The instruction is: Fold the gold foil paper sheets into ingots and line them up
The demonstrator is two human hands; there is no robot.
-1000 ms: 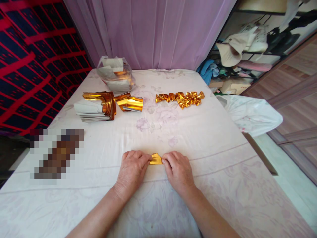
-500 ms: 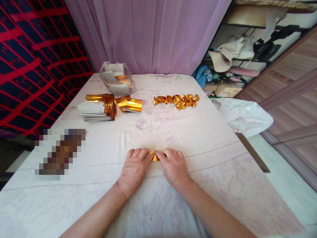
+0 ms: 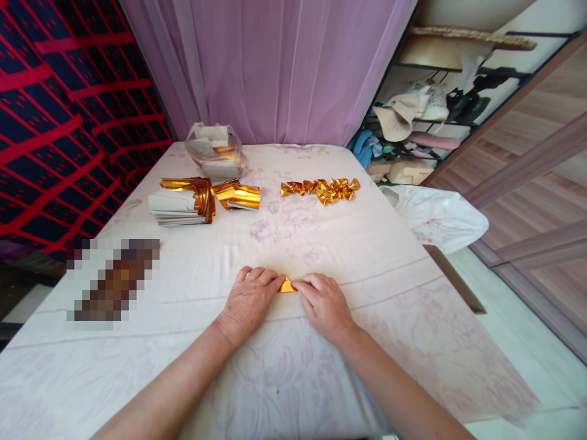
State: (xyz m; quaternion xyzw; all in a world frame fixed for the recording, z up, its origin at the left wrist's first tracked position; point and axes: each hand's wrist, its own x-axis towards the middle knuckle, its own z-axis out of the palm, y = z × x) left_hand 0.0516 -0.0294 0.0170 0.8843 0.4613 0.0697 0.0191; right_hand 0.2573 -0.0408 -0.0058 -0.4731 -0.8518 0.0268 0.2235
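The left hand (image 3: 250, 299) and the right hand (image 3: 323, 302) press a little gold paper (image 3: 287, 285) flat between them, fingers together on it. At 11 o'clock sits a gold paper stack (image 3: 183, 200); at 1 o'clock, folded gold pieces (image 3: 321, 189).

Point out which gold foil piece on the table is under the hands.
The small folded gold foil piece pinched between both hands at the near edge; the other gold pieces lie untouched far across the table.

Both forearms reach in from the bottom edge; the left hand (image 3: 250, 299) and right hand (image 3: 323, 302) lie palm-down at lower centre, fingertips nearly meeting.
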